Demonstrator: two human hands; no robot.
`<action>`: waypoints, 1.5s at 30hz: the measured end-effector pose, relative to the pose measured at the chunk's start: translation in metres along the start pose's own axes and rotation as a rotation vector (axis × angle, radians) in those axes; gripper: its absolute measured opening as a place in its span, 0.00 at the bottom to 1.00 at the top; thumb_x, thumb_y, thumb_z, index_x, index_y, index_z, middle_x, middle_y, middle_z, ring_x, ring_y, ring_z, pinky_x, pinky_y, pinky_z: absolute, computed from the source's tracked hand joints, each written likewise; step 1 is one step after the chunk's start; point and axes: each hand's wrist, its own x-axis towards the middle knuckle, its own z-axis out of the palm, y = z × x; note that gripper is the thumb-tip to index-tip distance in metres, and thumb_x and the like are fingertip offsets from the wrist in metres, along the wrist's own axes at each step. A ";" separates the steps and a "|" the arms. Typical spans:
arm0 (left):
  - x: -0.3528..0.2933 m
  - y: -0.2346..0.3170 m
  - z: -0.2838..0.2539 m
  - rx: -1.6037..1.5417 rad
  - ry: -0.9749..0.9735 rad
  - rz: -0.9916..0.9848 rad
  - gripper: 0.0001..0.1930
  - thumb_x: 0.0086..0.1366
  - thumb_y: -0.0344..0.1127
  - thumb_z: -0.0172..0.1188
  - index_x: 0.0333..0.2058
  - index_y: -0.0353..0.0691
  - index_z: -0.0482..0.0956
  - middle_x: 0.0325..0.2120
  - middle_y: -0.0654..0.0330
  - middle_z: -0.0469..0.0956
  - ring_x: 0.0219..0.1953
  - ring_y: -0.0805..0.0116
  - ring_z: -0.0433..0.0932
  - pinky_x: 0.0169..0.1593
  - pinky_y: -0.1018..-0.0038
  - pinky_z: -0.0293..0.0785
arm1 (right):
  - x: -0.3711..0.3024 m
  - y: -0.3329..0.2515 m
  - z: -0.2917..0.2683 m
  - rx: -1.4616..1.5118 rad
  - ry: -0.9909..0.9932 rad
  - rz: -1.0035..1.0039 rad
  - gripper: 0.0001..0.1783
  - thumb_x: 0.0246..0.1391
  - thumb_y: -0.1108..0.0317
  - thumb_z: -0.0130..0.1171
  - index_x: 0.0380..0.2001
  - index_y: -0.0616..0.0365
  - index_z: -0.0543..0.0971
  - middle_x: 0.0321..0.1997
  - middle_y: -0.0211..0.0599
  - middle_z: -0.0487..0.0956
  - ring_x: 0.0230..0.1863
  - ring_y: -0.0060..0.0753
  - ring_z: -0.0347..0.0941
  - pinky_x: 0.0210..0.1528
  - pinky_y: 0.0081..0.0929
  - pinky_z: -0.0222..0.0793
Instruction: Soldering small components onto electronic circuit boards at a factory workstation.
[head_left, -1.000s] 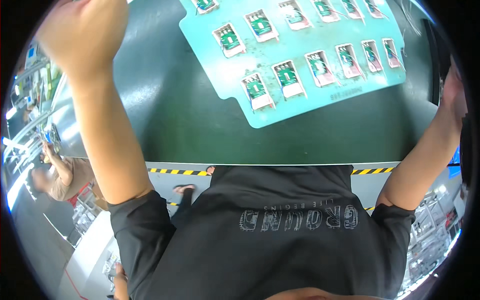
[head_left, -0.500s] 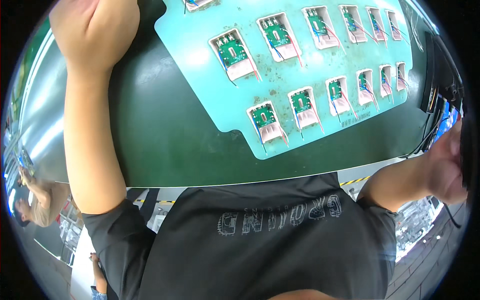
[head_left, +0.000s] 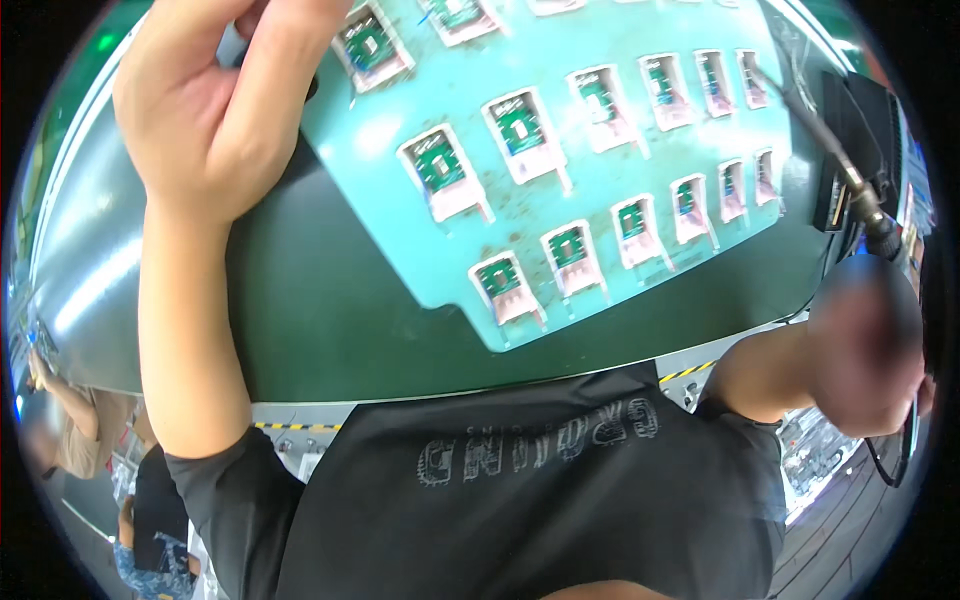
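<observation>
My left hand is at the upper left, beside the edge of a turquoise tray. Its fingers are curled round something bluish-grey, mostly hidden. At the right edge my right hand, blurred, grips a soldering iron whose long metal shaft points up and left to the tray's far right side. White housings sit in rows of tray openings, each with a green circuit board inside. Thin wires hang off the boards, smeared by motion.
The tray lies on a dark green table, its near edge close to my black shirt. A black box-like device and cables stand at the right. Other people are at the lower left.
The soldering iron has come into view in my right hand, which has shifted a little left. My left hand has turned, showing its curled fingers. The tray appears lower and further left.
</observation>
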 end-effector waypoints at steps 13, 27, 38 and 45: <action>0.008 0.008 -0.015 0.078 -0.202 -0.112 0.17 0.77 0.31 0.49 0.47 0.23 0.82 0.45 0.46 0.82 0.47 0.60 0.79 0.53 0.71 0.71 | 0.036 -0.065 -0.002 1.047 -0.119 0.698 0.18 0.67 0.62 0.49 0.50 0.66 0.74 0.23 0.47 0.70 0.18 0.30 0.64 0.21 0.30 0.56; 0.001 -0.005 -0.019 0.018 -0.204 -0.106 0.19 0.78 0.33 0.46 0.46 0.22 0.82 0.46 0.46 0.82 0.49 0.59 0.79 0.55 0.71 0.71 | 0.025 -0.052 -0.018 0.931 0.010 0.815 0.16 0.63 0.61 0.48 0.45 0.61 0.75 0.22 0.48 0.68 0.18 0.31 0.60 0.22 0.33 0.53; 0.011 0.012 0.006 -0.101 0.037 -0.031 0.20 0.76 0.39 0.48 0.42 0.26 0.83 0.33 0.53 0.82 0.37 0.66 0.77 0.44 0.72 0.70 | 0.035 -0.092 -0.050 1.075 -0.114 0.767 0.19 0.65 0.61 0.49 0.50 0.64 0.73 0.28 0.48 0.71 0.20 0.31 0.63 0.24 0.33 0.54; 0.004 0.016 0.017 -0.115 0.058 -0.025 0.18 0.76 0.38 0.50 0.41 0.27 0.83 0.33 0.55 0.80 0.35 0.69 0.76 0.42 0.74 0.70 | 0.032 -0.111 -0.047 1.033 -0.159 0.680 0.16 0.67 0.63 0.53 0.50 0.66 0.73 0.31 0.47 0.75 0.20 0.28 0.65 0.21 0.30 0.52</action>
